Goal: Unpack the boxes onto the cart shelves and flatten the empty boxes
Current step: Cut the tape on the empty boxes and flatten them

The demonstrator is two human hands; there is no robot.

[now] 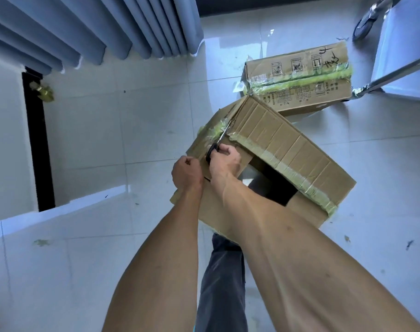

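Note:
A large cardboard box [283, 149] sits on the tiled floor in front of me, one top flap lifted and a dark opening showing inside. My right hand [224, 161] is shut on black-handled scissors [219, 140], whose blades lie along the yellowish tape at the box's far end. My left hand [186, 172] is a closed fist at the box's left edge, beside the scissors; whether it grips the flap I cannot tell. A second, taped-shut cardboard box [300, 80] lies behind, near the cart [400, 75].
The cart's chrome rail and a wheel [366, 23] are at the upper right. Grey-blue curtains [96, 27] hang at the upper left. A white wall with a dark gap [37, 140] stands to the left. My trouser leg [223, 283] is below the box.

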